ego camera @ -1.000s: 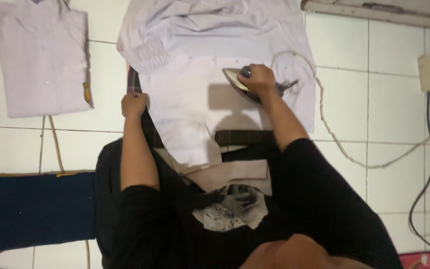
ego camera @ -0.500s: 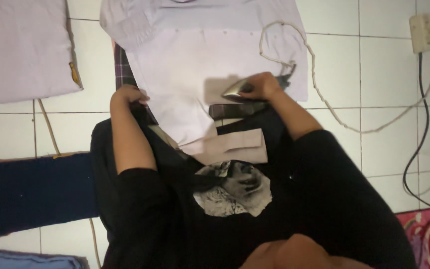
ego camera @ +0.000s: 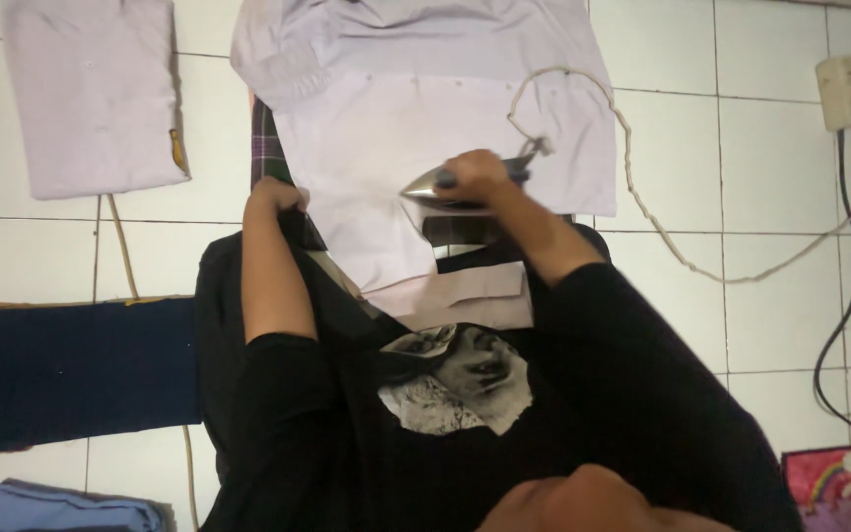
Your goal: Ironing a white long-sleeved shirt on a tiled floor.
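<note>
A pale lilac shirt (ego camera: 425, 108) lies spread on a plaid cloth (ego camera: 266, 148) over the white tiled floor. My right hand (ego camera: 475, 175) grips the handle of a metal iron (ego camera: 430, 187), which rests on the shirt's near edge with its tip pointing left. My left hand (ego camera: 273, 197) is closed on the shirt's left edge and pins it down. The iron's white cord (ego camera: 632, 187) loops away to the right.
A folded pale shirt (ego camera: 96, 94) lies at the upper left. Dark navy fabric (ego camera: 71, 369) lies at the left, blue folded cloth (ego camera: 61, 507) at the bottom left. A wall socket strip (ego camera: 841, 91) with a black cable (ego camera: 839, 315) is at the right.
The iron has slid from the middle of the shirt toward me and a little left, ending at the shirt's near edge. My left hand stayed on the left edge.
</note>
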